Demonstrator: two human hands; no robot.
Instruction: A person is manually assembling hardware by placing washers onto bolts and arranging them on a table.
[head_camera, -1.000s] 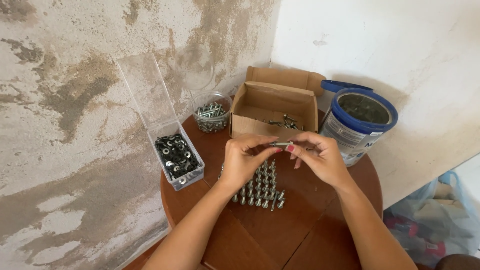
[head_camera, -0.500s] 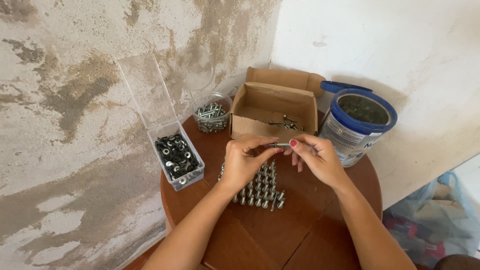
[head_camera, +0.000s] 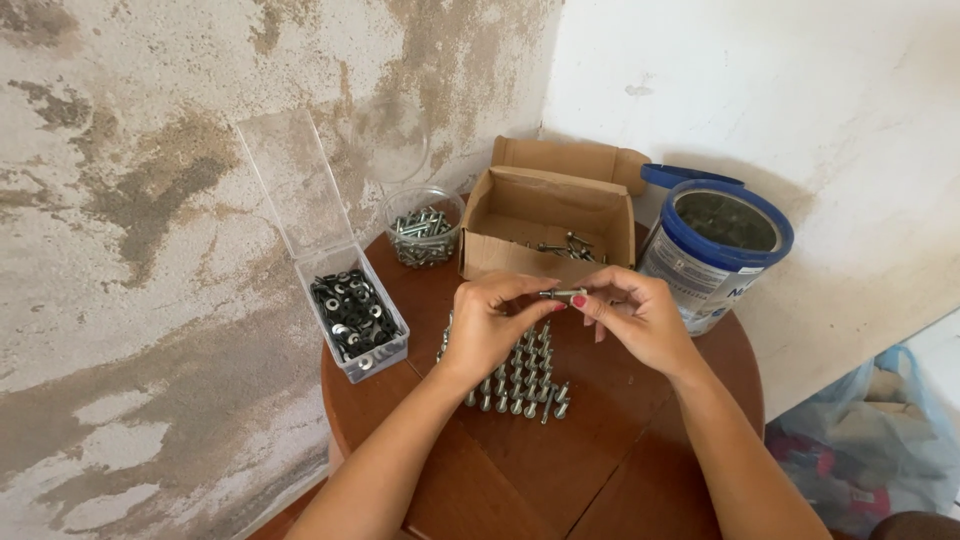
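Now you are pinching a small metal bolt (head_camera: 562, 294) between both hands.

Your left hand (head_camera: 490, 325) and right hand (head_camera: 635, 320) are each gripping one end, above the rows of standing bolts (head_camera: 520, 378) on the round table (head_camera: 560, 470). It is looking hard, light and slippery, lying sideways. Farther back, the cardboard box (head_camera: 545, 225) is sitting open.

Most of the small bolt (head_camera: 562, 294) is hidden between the fingertips of both hands. The left hand (head_camera: 492, 325) covers part of the upright bolts (head_camera: 525, 380). The counter (head_camera: 600, 460) runs off the bottom edge.
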